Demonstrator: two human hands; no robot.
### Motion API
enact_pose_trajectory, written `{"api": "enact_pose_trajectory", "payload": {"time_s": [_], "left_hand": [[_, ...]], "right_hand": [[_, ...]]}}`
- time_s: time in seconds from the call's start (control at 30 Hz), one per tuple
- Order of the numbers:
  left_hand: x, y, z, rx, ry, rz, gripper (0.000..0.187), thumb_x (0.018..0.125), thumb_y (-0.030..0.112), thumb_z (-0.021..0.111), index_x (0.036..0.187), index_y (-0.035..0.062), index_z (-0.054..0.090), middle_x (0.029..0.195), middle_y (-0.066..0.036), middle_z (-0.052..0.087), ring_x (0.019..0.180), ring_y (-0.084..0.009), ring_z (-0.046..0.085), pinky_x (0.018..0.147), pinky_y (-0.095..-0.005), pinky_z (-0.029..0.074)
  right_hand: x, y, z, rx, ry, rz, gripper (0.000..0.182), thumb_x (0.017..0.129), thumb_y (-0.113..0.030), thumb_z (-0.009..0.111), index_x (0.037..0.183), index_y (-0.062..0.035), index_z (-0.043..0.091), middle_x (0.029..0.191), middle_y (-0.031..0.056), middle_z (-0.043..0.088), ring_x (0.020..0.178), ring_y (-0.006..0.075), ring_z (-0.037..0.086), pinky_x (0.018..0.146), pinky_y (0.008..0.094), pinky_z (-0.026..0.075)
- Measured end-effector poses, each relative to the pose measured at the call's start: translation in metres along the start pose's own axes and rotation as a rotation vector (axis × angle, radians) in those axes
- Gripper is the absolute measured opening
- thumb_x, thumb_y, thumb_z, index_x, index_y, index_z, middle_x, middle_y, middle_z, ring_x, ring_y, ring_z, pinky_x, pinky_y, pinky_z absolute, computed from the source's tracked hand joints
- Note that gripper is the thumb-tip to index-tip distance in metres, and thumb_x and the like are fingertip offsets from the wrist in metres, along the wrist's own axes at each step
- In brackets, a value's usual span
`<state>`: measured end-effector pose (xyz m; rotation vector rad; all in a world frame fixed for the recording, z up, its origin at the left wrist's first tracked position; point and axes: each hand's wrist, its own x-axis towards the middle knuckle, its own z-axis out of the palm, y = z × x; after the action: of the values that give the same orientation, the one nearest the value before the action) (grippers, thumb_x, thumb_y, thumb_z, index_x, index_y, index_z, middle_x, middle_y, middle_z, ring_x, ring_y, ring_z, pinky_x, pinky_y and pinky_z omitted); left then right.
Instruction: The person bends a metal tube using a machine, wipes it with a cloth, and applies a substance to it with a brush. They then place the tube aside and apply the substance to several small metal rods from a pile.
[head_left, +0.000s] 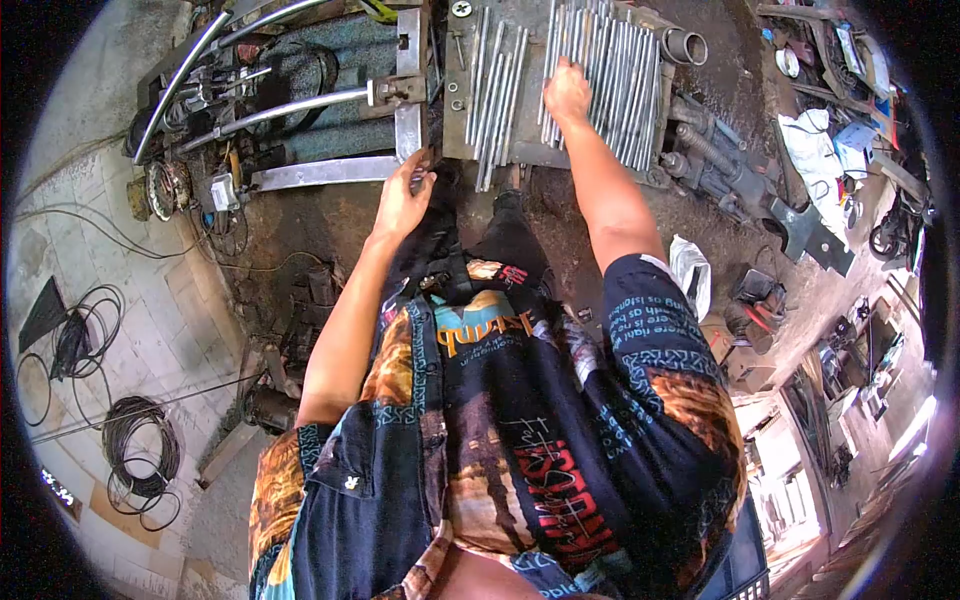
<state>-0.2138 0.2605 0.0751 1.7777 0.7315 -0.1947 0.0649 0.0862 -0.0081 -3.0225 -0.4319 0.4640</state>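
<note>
Several grey metal rods (pixel 610 90) lie side by side on a worn board (pixel 532 140), with a smaller group of rods (pixel 497 85) to their left. My right hand (pixel 567 95) is over the left edge of the larger group, its fingers closed; what they hold, if anything, is too small to name. At the near corner of a metal frame (pixel 409 130) is my left hand (pixel 407 197), its fingers bent and close to the end of a flat metal bar (pixel 325 173). Whether it grips anything cannot be made out.
A short pipe piece (pixel 685 46) sits at the board's right corner. Metal machine parts (pixel 715 150) lie farther right, near a white bag (pixel 690 270). Coiled cable (pixel 140 447) is on the floor at the left. Small washers (pixel 455 104) rest on the board's left side.
</note>
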Motion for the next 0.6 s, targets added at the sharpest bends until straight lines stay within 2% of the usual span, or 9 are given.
{"api": "enact_pose_trajectory", "payload": {"time_s": [0.03, 0.23, 0.3, 0.33, 0.37, 0.43, 0.5, 0.57, 0.6], "left_hand": [[-0.001, -0.001, 0.001, -0.027, 0.004, -0.012, 0.041, 0.089, 0.011, 0.061, 0.128, -0.0007, 0.052, 0.109, -0.020, 0.066, 0.099, -0.0278, 0.066, 0.087, -0.0356, 0.051], [-0.004, -0.001, -0.003, 0.028, 0.018, 0.013, 0.042, 0.089, 0.011, 0.060, 0.129, -0.0008, 0.052, 0.107, -0.020, 0.066, 0.098, -0.0280, 0.066, 0.085, -0.0357, 0.051], [-0.005, -0.004, -0.002, 0.027, 0.019, 0.018, 0.043, 0.089, 0.011, 0.060, 0.129, -0.0006, 0.052, 0.107, -0.020, 0.066, 0.097, -0.0280, 0.066, 0.084, -0.0359, 0.051], [-0.003, -0.004, -0.001, 0.023, 0.022, 0.031, 0.043, 0.089, 0.011, 0.060, 0.129, -0.0004, 0.052, 0.107, -0.020, 0.066, 0.097, -0.0279, 0.066, 0.084, -0.0361, 0.051], [-0.002, -0.005, 0.001, 0.017, 0.019, 0.033, 0.043, 0.089, 0.011, 0.060, 0.129, -0.0004, 0.052, 0.107, -0.020, 0.066, 0.097, -0.0279, 0.066, 0.084, -0.0361, 0.051], [-0.001, -0.003, 0.005, 0.086, 0.026, 0.042, 0.043, 0.089, 0.012, 0.061, 0.129, -0.0003, 0.052, 0.107, -0.020, 0.066, 0.097, -0.0277, 0.066, 0.084, -0.0366, 0.051], [-0.001, -0.001, 0.009, 0.041, 0.019, 0.023, 0.043, 0.089, 0.012, 0.061, 0.129, -0.0003, 0.052, 0.107, -0.019, 0.066, 0.097, -0.0276, 0.066, 0.085, -0.0368, 0.051], [0.001, 0.000, 0.010, 0.002, 0.019, 0.002, 0.043, 0.089, 0.012, 0.060, 0.129, -0.0004, 0.052, 0.107, -0.019, 0.066, 0.098, -0.0275, 0.066, 0.085, -0.0371, 0.051], [0.002, 0.000, 0.010, -0.021, 0.003, -0.015, 0.043, 0.089, 0.012, 0.061, 0.129, -0.0005, 0.052, 0.107, -0.019, 0.066, 0.098, -0.0274, 0.065, 0.085, -0.0372, 0.051]], "right_hand": [[0.001, 0.006, 0.001, 0.062, 0.007, 0.016, 0.037, 0.082, -0.020, 0.063, 0.115, -0.0056, 0.055, 0.109, 0.0218, 0.058, 0.095, 0.0401, 0.064, 0.083, 0.0466, 0.053], [0.002, 0.005, 0.008, 0.035, 0.014, 0.058, 0.038, 0.082, -0.015, 0.060, 0.117, -0.0020, 0.054, 0.115, 0.0225, 0.054, 0.096, 0.0422, 0.063, 0.084, 0.0479, 0.052], [-0.010, 0.003, 0.010, -0.059, -0.076, 0.028, 0.037, 0.083, -0.007, 0.058, 0.119, 0.0007, 0.055, 0.125, 0.0189, 0.049, 0.103, 0.0354, 0.062, 0.086, 0.0421, 0.054], [-0.019, 0.005, 0.018, -0.080, 0.031, -0.048, 0.038, 0.082, -0.011, 0.062, 0.118, 0.0003, 0.058, 0.124, 0.0179, 0.047, 0.108, 0.0328, 0.058, 0.086, 0.0443, 0.054], [-0.025, 0.009, 0.021, -0.086, 0.032, -0.046, 0.038, 0.082, -0.011, 0.062, 0.118, 0.0003, 0.058, 0.124, 0.0179, 0.047, 0.108, 0.0328, 0.058, 0.086, 0.0443, 0.054], [-0.032, 0.015, 0.020, -0.089, 0.011, -0.226, 0.045, 0.079, -0.015, 0.066, 0.120, -0.0001, 0.057, 0.123, 0.0177, 0.045, 0.112, 0.0322, 0.054, 0.089, 0.0473, 0.050], [-0.033, 0.011, 0.020, -0.014, -0.017, -0.201, 0.045, 0.078, -0.019, 0.067, 0.118, -0.0004, 0.057, 0.121, 0.0181, 0.048, 0.105, 0.0341, 0.058, 0.094, 0.0499, 0.044], [-0.034, 0.004, 0.018, 0.205, 0.088, 0.003, 0.036, 0.079, -0.018, 0.066, 0.110, -0.0006, 0.058, 0.117, 0.0171, 0.052, 0.097, 0.0349, 0.061, 0.093, 0.0493, 0.044], [-0.032, 0.002, 0.020, 0.139, 0.174, -0.031, 0.027, 0.081, -0.017, 0.064, 0.102, -0.0006, 0.060, 0.111, 0.0174, 0.058, 0.089, 0.0356, 0.064, 0.085, 0.0478, 0.049]]}}
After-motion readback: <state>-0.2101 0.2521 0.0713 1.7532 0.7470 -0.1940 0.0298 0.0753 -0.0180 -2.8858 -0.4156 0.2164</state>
